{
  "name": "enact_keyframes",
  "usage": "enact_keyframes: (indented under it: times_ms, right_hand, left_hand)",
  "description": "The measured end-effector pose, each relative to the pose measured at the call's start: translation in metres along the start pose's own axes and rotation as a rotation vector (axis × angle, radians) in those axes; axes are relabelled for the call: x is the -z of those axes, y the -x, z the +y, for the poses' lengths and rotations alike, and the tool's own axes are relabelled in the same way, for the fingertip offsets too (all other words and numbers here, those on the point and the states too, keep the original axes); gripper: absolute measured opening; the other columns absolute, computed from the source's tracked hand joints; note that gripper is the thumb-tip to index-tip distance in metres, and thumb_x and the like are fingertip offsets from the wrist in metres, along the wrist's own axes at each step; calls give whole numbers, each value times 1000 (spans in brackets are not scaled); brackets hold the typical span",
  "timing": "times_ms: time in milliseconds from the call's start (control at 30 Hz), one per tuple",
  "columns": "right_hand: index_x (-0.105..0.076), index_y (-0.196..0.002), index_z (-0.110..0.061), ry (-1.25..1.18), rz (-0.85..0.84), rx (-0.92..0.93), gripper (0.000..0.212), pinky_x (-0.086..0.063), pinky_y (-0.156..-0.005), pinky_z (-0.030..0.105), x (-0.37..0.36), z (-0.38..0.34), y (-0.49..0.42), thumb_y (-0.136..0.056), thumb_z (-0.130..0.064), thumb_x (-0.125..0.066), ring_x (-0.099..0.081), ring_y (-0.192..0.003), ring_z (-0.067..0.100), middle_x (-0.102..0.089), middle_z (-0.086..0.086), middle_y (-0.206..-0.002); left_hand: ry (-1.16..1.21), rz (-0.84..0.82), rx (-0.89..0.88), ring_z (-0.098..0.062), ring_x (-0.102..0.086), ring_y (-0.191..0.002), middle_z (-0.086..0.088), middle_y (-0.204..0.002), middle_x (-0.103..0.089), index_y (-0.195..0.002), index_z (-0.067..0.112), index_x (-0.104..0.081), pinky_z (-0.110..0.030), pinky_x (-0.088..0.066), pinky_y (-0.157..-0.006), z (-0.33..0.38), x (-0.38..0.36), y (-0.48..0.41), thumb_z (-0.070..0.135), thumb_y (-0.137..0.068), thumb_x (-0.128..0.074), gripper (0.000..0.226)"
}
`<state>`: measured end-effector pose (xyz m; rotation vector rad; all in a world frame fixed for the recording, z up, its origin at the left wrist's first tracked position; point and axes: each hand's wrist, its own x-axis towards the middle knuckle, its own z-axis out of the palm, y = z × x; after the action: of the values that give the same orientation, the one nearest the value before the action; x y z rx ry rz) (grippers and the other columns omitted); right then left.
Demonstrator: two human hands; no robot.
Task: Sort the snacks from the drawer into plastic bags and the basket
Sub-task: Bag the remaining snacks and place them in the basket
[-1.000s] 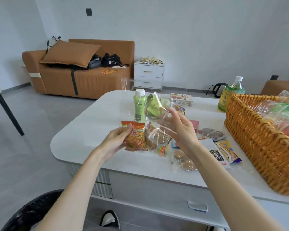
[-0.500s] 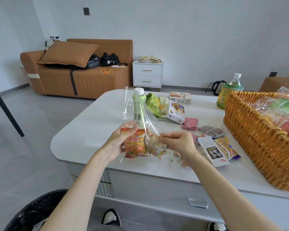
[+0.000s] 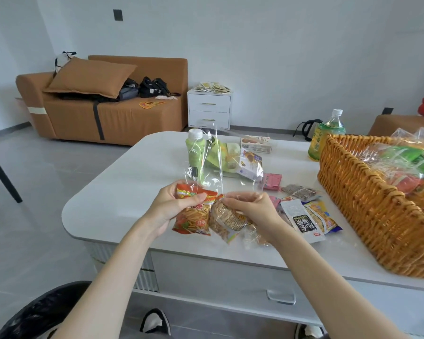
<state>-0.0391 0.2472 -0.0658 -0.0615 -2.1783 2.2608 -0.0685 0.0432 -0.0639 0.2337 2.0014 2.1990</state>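
Above the near edge of the white table [image 3: 123,192] I hold a clear plastic bag [image 3: 207,167] that stands upright. Inside it are an orange snack packet [image 3: 194,218] and a round cracker pack [image 3: 227,220]. My left hand [image 3: 174,206] grips the bag and the orange packet from the left. My right hand [image 3: 251,206] pinches the bag's film just above the cracker pack. Loose snack packets [image 3: 311,216] lie to the right of my hands. The woven basket [image 3: 367,206], at the right, holds several filled bags.
Behind the bag stand a green bottle [image 3: 196,152], a green pouch [image 3: 222,155] and small boxes [image 3: 251,162]. A tea bottle [image 3: 327,135] stands beside the basket. The table's drawer [image 3: 230,282] is closed below my arms. A black bin [image 3: 42,311] sits at the lower left.
My right hand came down from its raised, spread pose and closed on the bag above the crackers. The bag with its snacks sank a little lower.
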Motion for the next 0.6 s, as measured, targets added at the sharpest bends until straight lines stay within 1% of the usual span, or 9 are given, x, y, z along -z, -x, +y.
enact_keyframes:
  times_ms: [67, 100, 167, 267, 333, 400, 467, 533, 600]
  right_hand:
    - [-71, -106, -10, -16, -35, -2, 26, -55, -70, 18, 2, -1, 1, -81, -8, -75, -69, -85, 16, -74, 2, -93]
    - [-65, -117, -15, 59, -45, 32, 37, -54, -73, 18, 3, -6, 2, -82, -14, -75, -68, -92, 12, -72, -4, -103]
    - [-50, -128, -23, 267, 91, 195, 55, -53, -85, 26, 8, -17, 4, -80, -29, -76, -62, -106, 9, -61, -9, -120]
    - [-45, -115, -25, 390, 490, 588, 41, -49, -91, 33, 13, -44, 16, -85, -27, -72, -53, -107, 12, -51, -11, -112]
    - [-53, -111, -20, 589, 525, 868, 27, -45, -88, 23, 14, -63, 24, -88, -14, -66, -47, -101, 10, -46, -11, -108]
    - [-63, -110, -12, 807, 430, 1006, 23, -38, -86, 8, 15, -85, 25, -88, -5, -61, -45, -99, 9, -48, -3, -111]
    - [-69, -108, -12, 907, 290, 922, 24, -42, -85, 10, 14, -112, 22, -90, -2, -56, -56, -94, 11, -60, 1, -109]
    - [-70, -107, -14, 1022, 107, 694, 29, -50, -85, 22, 14, -138, 18, -92, -1, -49, -65, -83, 7, -70, -5, -94]
    - [-72, -103, -11, 1136, -91, 468, 34, -53, -83, 22, 15, -155, 13, -90, 4, -44, -66, -72, -3, -71, -12, -82]
  left_hand:
    - [-29, 49, -22, -23, -70, -93, -9, -100, -73, -107, 11, -66, -33, -56, -78, 0, 0, -1, 21, -56, -84, 55]
    - [-40, 55, -26, -25, -69, -95, -10, -101, -73, -110, 11, -65, -36, -56, -83, -1, 2, -1, 22, -56, -84, 58]
    - [-49, 39, -37, -26, -68, -99, -10, -104, -72, -116, 11, -63, -34, -56, -83, 2, 8, 0, 22, -59, -83, 61]
    - [-118, -16, -86, -20, -70, -93, -8, -103, -73, -118, 19, -62, -24, -56, -72, 13, 13, 4, 18, -68, -79, 52]
    - [-203, -38, -121, -17, -71, -90, -3, -101, -73, -116, 26, -63, -24, -57, -71, 20, 15, 6, 18, -74, -78, 45]
    - [-251, -62, -147, -16, -71, -90, 1, -101, -73, -114, 30, -64, -27, -57, -74, 26, 15, 7, 18, -76, -78, 42]
    - [-292, -84, -167, -14, -70, -91, 6, -101, -73, -113, 31, -64, -28, -57, -77, 29, 13, 7, 19, -76, -78, 42]
    - [-318, -102, -183, -13, -70, -92, 7, -100, -73, -112, 31, -65, -26, -56, -77, 30, 10, 9, 20, -75, -79, 41]
    - [-345, -109, -186, -13, -70, -92, 6, -100, -73, -110, 33, -66, -28, -56, -79, 30, 8, 9, 23, -73, -80, 40]
